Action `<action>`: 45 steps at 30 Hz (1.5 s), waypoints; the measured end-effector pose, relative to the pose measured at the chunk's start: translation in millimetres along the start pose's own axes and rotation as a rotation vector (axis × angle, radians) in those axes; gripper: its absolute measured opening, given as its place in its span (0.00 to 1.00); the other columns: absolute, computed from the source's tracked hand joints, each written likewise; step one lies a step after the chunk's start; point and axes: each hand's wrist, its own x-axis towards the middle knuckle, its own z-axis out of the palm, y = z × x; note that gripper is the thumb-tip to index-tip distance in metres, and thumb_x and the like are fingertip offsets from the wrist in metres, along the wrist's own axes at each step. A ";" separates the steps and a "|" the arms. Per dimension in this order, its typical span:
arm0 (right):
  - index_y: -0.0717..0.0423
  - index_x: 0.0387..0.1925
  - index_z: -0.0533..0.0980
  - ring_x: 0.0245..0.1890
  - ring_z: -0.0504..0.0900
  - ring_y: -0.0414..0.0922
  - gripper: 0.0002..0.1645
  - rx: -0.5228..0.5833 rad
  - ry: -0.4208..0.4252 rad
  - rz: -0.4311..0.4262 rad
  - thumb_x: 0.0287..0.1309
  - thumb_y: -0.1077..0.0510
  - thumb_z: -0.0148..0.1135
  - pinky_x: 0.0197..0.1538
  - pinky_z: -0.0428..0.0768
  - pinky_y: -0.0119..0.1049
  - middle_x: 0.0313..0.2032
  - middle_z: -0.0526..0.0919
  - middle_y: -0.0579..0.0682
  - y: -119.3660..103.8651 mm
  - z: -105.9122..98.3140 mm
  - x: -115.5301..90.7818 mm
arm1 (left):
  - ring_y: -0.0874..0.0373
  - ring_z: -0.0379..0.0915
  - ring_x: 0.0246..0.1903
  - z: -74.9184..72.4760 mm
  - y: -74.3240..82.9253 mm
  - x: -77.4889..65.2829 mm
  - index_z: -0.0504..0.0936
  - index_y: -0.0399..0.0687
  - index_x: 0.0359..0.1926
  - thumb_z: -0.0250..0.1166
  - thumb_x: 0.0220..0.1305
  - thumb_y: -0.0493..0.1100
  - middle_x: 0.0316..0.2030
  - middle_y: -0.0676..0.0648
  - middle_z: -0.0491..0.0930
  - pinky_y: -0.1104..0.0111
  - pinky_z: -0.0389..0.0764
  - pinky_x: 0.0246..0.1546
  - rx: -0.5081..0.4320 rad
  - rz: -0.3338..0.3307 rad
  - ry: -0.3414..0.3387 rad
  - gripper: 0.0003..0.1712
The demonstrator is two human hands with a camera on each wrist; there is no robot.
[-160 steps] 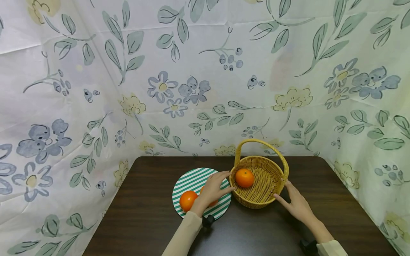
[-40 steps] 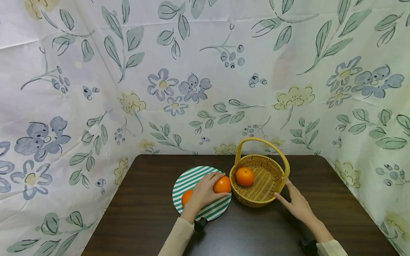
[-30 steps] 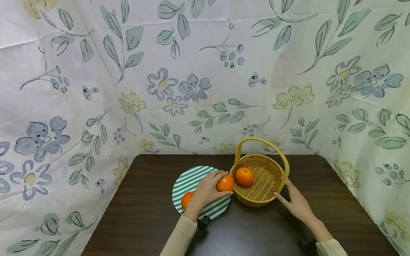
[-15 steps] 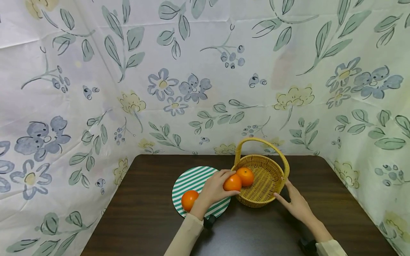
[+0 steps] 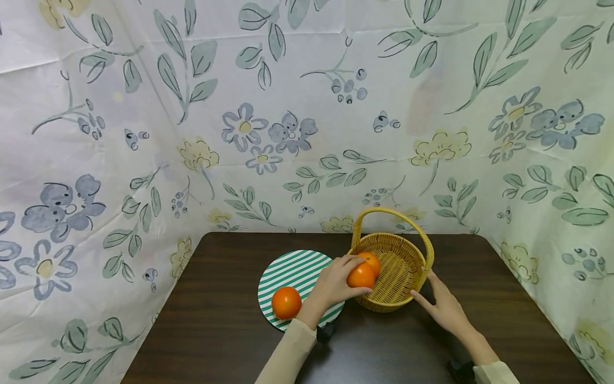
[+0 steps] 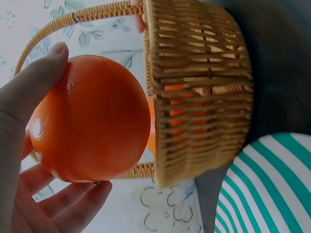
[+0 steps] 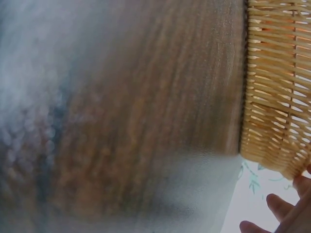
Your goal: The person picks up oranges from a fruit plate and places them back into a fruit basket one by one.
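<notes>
My left hand (image 5: 332, 284) grips an orange (image 5: 361, 276), held over the left part of the yellow wicker basket (image 5: 402, 273). In the left wrist view the thumb lies on one side of this orange (image 6: 92, 119) and the fingers on the other, with the orange apart from the basket wall (image 6: 204, 63). A second orange (image 5: 374, 260) sits inside the basket, partly hidden behind the held one. My right hand (image 5: 446, 306) touches the basket's right side near the handle base, thumb and fingers spread and fairly straight. Another orange (image 5: 286, 303) lies on the green-and-white striped round plate (image 5: 288, 272).
The basket's tall arched handle (image 5: 390, 212) rises over its opening. Left of the basket is the plate, partly under my left forearm. Everything stands on a dark wooden table (image 5: 225, 298), with a floral cloth (image 5: 288, 202) hanging behind.
My left hand has picked up an orange from the plate and carried it right, over the basket's left rim. My right hand has stayed at the basket's right side.
</notes>
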 end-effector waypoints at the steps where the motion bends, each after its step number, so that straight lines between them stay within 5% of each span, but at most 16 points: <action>1: 0.44 0.73 0.35 0.63 0.56 0.69 0.53 0.001 0.001 -0.002 0.59 0.39 0.55 0.53 0.60 0.71 0.68 0.51 0.67 -0.1 -0.1 0.0 | 0.58 0.71 0.48 1.1 1.1 1.2 0.70 0.61 0.61 0.65 0.48 0.68 0.57 0.55 0.71 0.68 0.77 0.40 0.001 0.000 -0.005 0.39; 23: 0.50 0.73 0.37 0.63 0.56 0.69 0.53 -0.012 -0.002 -0.002 0.60 0.38 0.54 0.54 0.58 0.71 0.68 0.50 0.68 -1.4 -1.4 1.4 | 0.58 0.71 0.48 17.3 17.2 20.0 0.70 0.62 0.61 0.64 0.48 0.70 0.56 0.56 0.71 0.69 0.77 0.40 0.054 0.048 -0.034 0.40; 45: 0.45 0.73 0.37 0.62 0.56 0.70 0.50 0.003 -0.011 0.005 0.61 0.39 0.53 0.50 0.60 0.72 0.69 0.49 0.67 -1.5 -0.9 0.0 | 0.61 0.69 0.53 36.7 27.1 32.1 0.68 0.65 0.63 0.59 0.49 0.73 0.56 0.56 0.71 0.68 0.76 0.46 0.079 0.058 -0.098 0.41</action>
